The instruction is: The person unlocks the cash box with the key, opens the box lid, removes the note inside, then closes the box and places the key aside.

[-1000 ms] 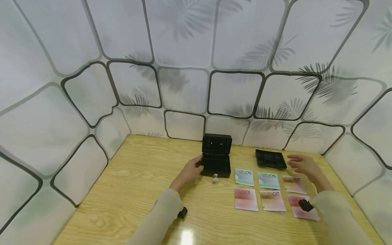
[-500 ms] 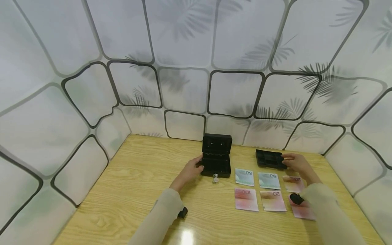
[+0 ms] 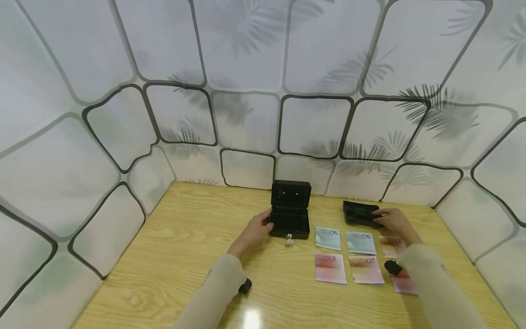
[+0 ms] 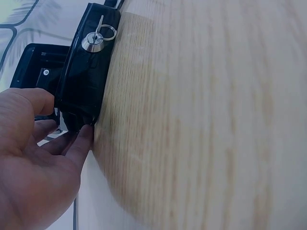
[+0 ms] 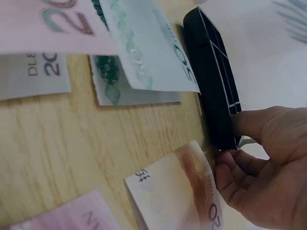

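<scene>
A black cash box stands on the table with its lid raised at the back. My left hand holds its left side, the thumb at the rim and the other fingers against the outer wall. Keys on a ring sit in the front lock, seen in the left wrist view. To the right lies a black compartment tray. My right hand pinches the tray's right end, thumb over the top edge, fingers low on the outside, as the right wrist view shows.
Folded banknotes lie in two rows in front of the tray: green 50s, brownish 20s and a red 100. Another reddish note is partly under my right sleeve. A patterned wall rises behind the wooden table.
My right hand has moved left from beside the tray and taken hold of its right end. The left hand stays on the cash box.
</scene>
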A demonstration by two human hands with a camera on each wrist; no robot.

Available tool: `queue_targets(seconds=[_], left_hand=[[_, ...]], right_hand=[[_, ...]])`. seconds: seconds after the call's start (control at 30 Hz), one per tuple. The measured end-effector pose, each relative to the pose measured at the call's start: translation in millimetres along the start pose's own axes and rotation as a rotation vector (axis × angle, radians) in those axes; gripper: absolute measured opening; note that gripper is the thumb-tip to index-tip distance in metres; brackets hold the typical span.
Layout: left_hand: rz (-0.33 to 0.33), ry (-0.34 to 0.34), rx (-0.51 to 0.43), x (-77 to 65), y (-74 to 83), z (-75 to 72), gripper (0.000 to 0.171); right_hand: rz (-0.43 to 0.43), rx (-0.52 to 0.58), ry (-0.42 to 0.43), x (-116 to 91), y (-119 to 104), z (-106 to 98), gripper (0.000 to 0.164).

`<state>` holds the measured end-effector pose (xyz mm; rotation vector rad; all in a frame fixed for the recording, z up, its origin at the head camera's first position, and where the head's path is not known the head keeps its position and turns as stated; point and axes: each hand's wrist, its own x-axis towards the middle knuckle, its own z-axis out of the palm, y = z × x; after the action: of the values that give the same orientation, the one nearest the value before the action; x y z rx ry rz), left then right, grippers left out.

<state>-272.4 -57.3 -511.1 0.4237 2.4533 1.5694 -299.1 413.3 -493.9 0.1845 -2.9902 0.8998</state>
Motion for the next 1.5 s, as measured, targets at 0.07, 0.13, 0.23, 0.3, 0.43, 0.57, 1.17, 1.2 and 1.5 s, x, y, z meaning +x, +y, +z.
queue_targets(seconds=[0.07,0.13,0.23,0.3,0.43,0.57,1.17,1.2,1.5], left_hand=[[-0.001,0.000,-0.001,-0.6,1.1,0.0,0.059],[0.003,0.001,0.000,-1.0,2.1,0.2,0.059],[0.011,0.002,0.004,-1.1,3.3,0.4,0.059],[0.015,0.002,0.010,-1.0,3.5,0.4,0.059],[0.006,0.003,0.010,-1.2,3.6,0.6,0.059],[0.002,0.003,0.013,-1.5,3.3,1.1,0.059],[-0.001,-0.005,0.011,-2.1,5.1,-0.4,0.058],[0.001,-0.004,0.015,-1.7,4.5,-0.3,0.058],[0.017,0.000,0.032,1.0,2.0,0.4,0.059]], right_hand=[[-0.002,-0.036,0.002,0.8,1.6,1.8,0.031],[0.009,-0.043,-0.003,1.1,2.8,3.4,0.031],[0.005,-0.057,0.000,1.1,4.3,4.4,0.031],[0.001,-0.059,0.007,0.5,4.6,4.3,0.030],[0.015,-0.051,0.016,-1.2,4.0,4.8,0.030],[0.039,-0.036,0.030,-3.4,2.0,5.8,0.029],[0.203,0.342,0.060,-8.4,-16.6,-6.7,0.041],[0.194,0.345,0.055,-9.4,-20.7,-8.2,0.041],[0.141,0.307,0.011,-15.6,-56.1,-12.1,0.040]])
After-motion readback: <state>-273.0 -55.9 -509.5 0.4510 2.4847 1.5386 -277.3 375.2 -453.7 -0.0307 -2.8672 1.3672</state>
